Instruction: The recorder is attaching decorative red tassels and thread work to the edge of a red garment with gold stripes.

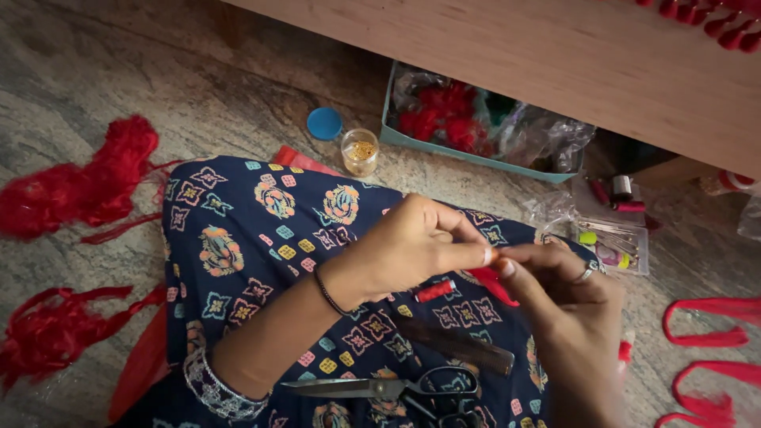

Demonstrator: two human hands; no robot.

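ideally the left hand (412, 246) and right hand (567, 305) keep their fingers pinched shut on the small red thread piece (495, 279) held between them above the patterned lap (261, 238), pulling evenly and staying clear of the scissors (396, 388) and red spool (434, 291) below.

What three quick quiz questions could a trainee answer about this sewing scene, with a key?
1. True or false: the scissors lie on the person's lap.
2. What do the left hand and right hand pinch between them?
A. red piece
B. blue lid
C. jar
3. Fill in: the lid lies on the floor beside the small open ____.

Key: 1 true; 2 A; 3 jar.
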